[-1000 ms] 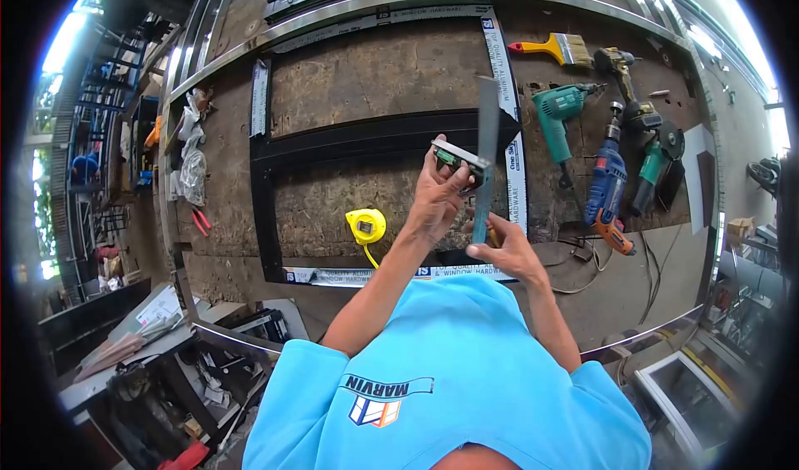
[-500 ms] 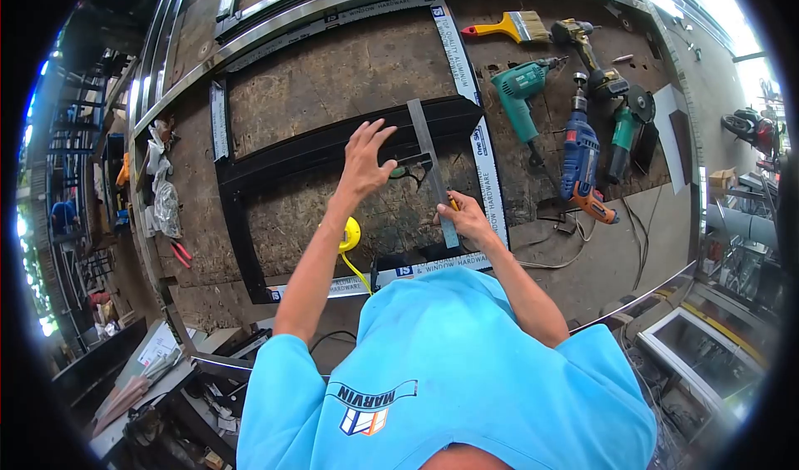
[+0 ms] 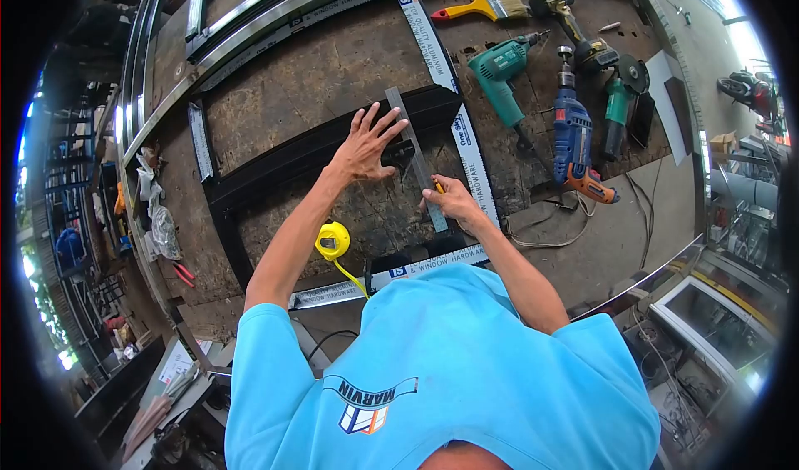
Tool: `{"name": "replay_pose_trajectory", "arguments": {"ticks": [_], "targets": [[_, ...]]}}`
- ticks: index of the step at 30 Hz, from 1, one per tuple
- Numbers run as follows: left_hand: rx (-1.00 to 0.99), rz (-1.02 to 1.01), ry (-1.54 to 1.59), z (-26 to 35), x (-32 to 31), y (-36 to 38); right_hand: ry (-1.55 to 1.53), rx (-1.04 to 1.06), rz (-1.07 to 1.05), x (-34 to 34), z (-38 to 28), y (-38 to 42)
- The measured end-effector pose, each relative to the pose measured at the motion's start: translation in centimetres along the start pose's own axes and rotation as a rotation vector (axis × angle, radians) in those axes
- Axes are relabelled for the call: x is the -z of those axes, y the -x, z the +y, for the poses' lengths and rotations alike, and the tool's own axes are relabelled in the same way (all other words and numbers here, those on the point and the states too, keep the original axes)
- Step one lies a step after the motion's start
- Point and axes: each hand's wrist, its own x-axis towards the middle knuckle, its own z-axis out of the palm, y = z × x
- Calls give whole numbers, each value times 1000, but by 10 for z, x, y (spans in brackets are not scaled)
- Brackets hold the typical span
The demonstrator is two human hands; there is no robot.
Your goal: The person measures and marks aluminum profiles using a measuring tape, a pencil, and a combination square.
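Note:
A steel try square lies across the black aluminium frame on the wooden workbench. My left hand is spread flat with fingers apart, pressing the square's stock onto the frame's black middle rail. My right hand sits against the near end of the square's blade, fingers closed around a small yellow pencil. A yellow tape measure lies inside the frame by my left forearm.
Power tools lie right of the frame: a teal drill, a blue drill, an angle grinder and a yellow paintbrush. Cables trail at the bench's right edge. Red pliers and plastic bags lie left.
The square went from held up in both hands to lying on the frame. My left hand lowered flat onto it. My right hand slid to the blade's near end.

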Motion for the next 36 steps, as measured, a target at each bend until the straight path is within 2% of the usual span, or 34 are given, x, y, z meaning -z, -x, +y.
{"name": "replay_pose_trajectory", "arguments": {"ticks": [3,7,10,12,18,25,27,36], "targets": [[-23,83,30,-3,-5,-1,-1,-12,-1,1,0,-1],[-14,84,57,-5,-6,-1,3,-19,18,1,1,-2],[-13,94,81,-6,-7,-1,125,-70,105,-2,2,-2],[-9,98,86,-6,-8,-1,520,-47,223,-5,1,1],[-12,124,107,-7,-11,-3,353,-88,217,-5,-2,4],[-35,152,172,-10,-14,-3,371,-67,205,1,6,0],[-31,145,179,-11,-16,-3,402,4,234,1,13,-4],[-18,142,195,-11,-15,-3,385,-57,214,0,5,-1]]}}
